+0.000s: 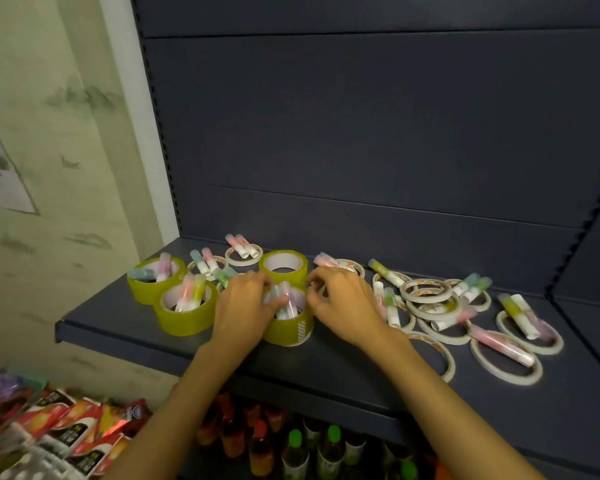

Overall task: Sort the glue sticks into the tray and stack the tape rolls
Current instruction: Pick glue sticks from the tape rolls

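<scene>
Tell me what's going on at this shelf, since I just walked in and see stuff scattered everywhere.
A person is working at a dark shelf strewn with glue sticks and tape. The left hand grips the glue sticks standing in the nearest yellow tape roll; the right hand reaches in beside it, fingers curled. Three other yellow rolls stand nearby, two holding sticks. Thin white tape rings lie loose to the right, sticks across them. No tray is visible.
</scene>
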